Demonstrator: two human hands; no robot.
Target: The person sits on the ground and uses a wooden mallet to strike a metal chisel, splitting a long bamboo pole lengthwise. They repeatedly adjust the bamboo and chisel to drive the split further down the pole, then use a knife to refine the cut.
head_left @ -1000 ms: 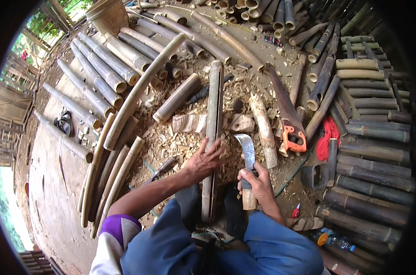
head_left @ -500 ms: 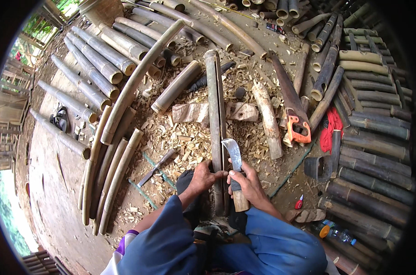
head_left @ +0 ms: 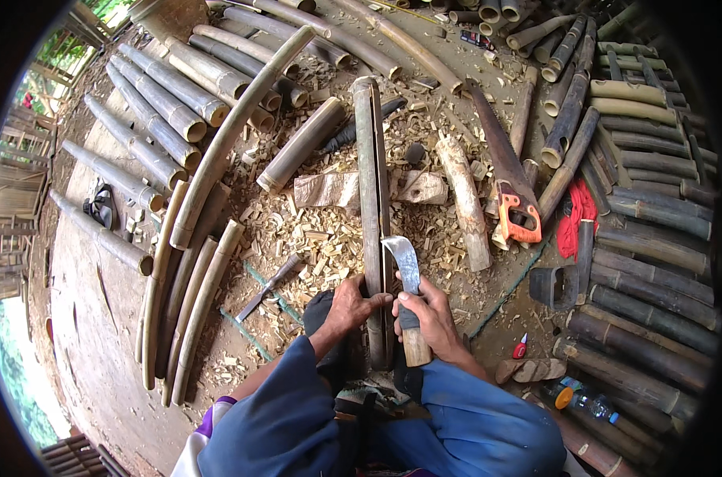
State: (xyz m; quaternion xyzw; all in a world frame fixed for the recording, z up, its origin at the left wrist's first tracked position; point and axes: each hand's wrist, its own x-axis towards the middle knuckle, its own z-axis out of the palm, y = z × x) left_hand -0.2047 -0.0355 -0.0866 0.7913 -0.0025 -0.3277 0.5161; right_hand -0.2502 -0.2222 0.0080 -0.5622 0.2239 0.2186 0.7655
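Observation:
A bamboo pole (head_left: 368, 175) with a long slit down its right side points away from me between my knees, crossing a notched wood block (head_left: 327, 191). My left hand (head_left: 348, 308) is closed round the pole's near part, its thumb lying across the top. Just right of the pole, my right hand (head_left: 435, 315) grips a curved knife (head_left: 407, 266) by its dark-wrapped wooden handle. The hooked blade points away from me, its tip near the slit; whether it touches the bamboo I cannot tell. The right fingertips lie close to the pole's side.
Wood chips (head_left: 313, 238) cover the ground around the block. A chisel (head_left: 269, 288) lies left, and an orange-handled saw (head_left: 518, 215) right, beside a rough stick (head_left: 464, 203). Cut bamboo (head_left: 166, 99) lies at left; stacked bamboo (head_left: 651, 262), a red cloth (head_left: 577, 221) and a bottle (head_left: 591, 407) are at right.
The scene has shifted slightly up and left in view. Both hands keep their grips on the pole and the knife, with hardly any movement between them.

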